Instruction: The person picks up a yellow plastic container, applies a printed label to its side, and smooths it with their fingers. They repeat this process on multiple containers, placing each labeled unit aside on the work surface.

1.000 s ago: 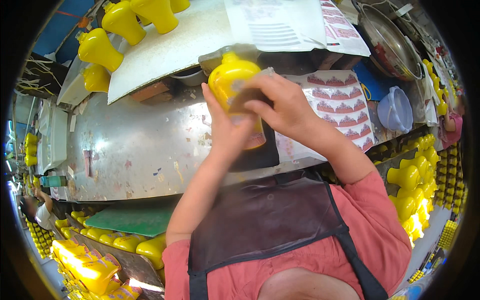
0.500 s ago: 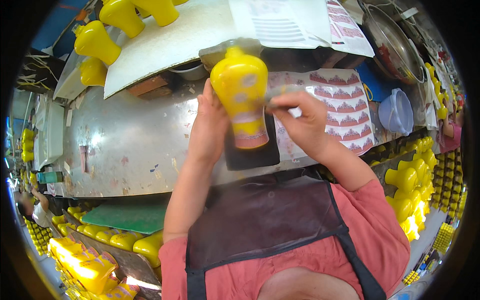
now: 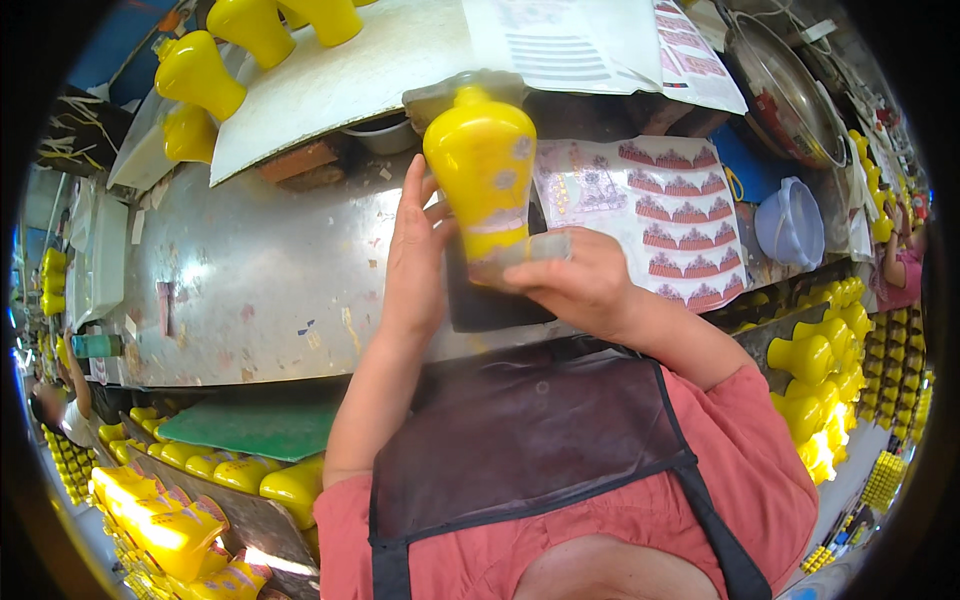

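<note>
A glossy yellow vase (image 3: pixel 475 150) lies neck away from me, over a dark pad (image 3: pixel 500 315), its neck end at a greyish support (image 3: pixel 425 98). Purple-grey flower decals and a pinkish patterned band near its base mark the surface. My left hand (image 3: pixel 412 255) is along the vase's left side, fingers stretched and apart; whether the fingertips touch it is hard to see. In my right hand (image 3: pixel 580 280) is a flat, translucent greyish scraper (image 3: pixel 550 246), pinched at the vase's base end over the patterned band. The thumb covers part of that band.
Right of the vase lies a decal sheet (image 3: pixel 690 210) with crown-like borders. A lavender bucket (image 3: pixel 790 222) stands beyond it. More yellow vases (image 3: pixel 200 75) sit on a white board (image 3: pixel 330 75) at the far left. Below the metal table (image 3: pixel 250 300) are a green board (image 3: pixel 250 430) and more vases.
My right hand has moved down from the vase's right side to its base end with the scraper. The vase's flower decals have shifted to the right, and my left fingers have spread.
</note>
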The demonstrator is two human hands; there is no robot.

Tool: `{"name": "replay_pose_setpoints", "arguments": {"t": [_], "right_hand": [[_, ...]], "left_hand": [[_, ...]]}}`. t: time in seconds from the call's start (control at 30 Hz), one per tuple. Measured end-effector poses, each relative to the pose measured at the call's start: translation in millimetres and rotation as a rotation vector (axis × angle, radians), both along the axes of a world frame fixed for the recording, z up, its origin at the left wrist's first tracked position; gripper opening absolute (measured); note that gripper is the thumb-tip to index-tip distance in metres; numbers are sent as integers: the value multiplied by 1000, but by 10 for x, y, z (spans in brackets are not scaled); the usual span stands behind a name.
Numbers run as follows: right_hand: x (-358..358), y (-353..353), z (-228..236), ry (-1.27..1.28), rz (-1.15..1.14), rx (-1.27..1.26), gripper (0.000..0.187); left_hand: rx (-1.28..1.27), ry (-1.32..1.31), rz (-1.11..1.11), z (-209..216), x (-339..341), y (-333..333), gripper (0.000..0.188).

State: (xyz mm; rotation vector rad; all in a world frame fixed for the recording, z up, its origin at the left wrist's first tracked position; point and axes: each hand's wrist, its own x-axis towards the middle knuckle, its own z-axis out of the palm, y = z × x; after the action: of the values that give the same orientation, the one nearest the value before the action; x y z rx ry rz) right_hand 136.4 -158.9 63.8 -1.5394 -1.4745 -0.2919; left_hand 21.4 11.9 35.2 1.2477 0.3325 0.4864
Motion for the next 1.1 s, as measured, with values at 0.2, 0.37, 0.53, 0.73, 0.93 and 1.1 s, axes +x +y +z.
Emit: {"name": "replay_pose_setpoints", "arguments": {"t": [0.2, 0.37, 0.53, 0.73, 0.93, 1.1], "right_hand": [[-10, 10, 80, -141, -61, -58, 34], [-27, 22, 136, -162, -157, -51, 34], [-59, 73, 221, -399, 102, -137, 29], [-42, 21, 304, -428, -54, -178, 32], [-38, -15, 317, -400, -95, -199, 34], [-81, -35, 320, -319, 52, -248, 38]], "left_hand": [[-35, 7, 3, -44, 6, 15, 69], [1, -37, -3, 1, -57, -18, 68], [-20, -38, -4, 40, -81, -26, 69], [6, -82, -36, 38, -113, -16, 68], [59, -120, -53, 1, -128, -19, 67], [57, -125, -35, -34, -124, -22, 65]]}}
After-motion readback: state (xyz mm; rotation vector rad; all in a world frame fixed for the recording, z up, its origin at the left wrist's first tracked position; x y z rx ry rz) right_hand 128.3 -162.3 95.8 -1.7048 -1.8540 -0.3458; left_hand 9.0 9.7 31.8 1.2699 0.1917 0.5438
